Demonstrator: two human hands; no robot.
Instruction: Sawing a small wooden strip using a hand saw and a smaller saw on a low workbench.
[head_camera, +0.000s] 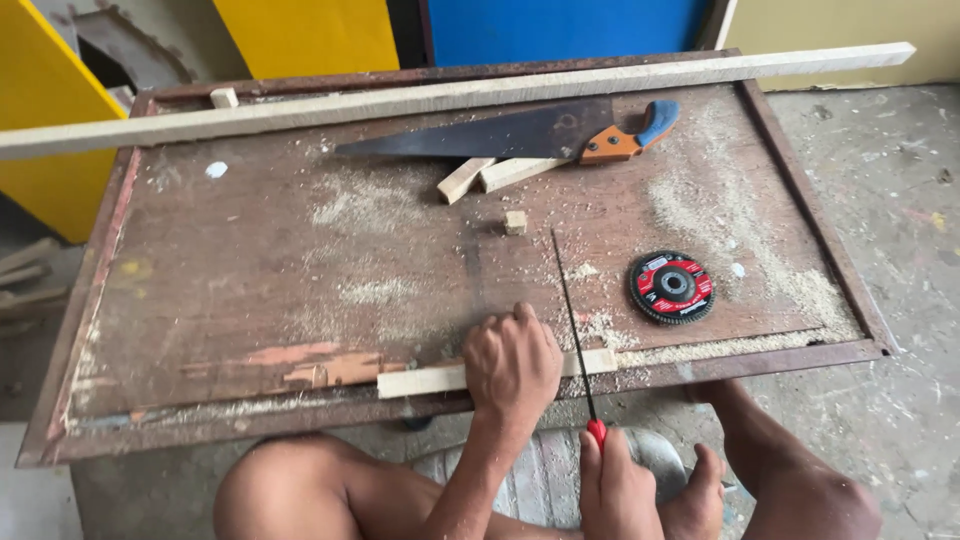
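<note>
Two bare hands work at a rusty, sawdust-strewn metal table (200, 290). Left hand (512, 362) presses flat on a pale square-edged wooden strip (425, 380) along the near edge. Right hand (615, 490) is clenched around the red handle of a thin dark-bladed saw (570, 310) crossing the strip's right end. A ribbed round flap disc (671, 287) lies right; a handsaw (520, 133) rests farther back.
</note>
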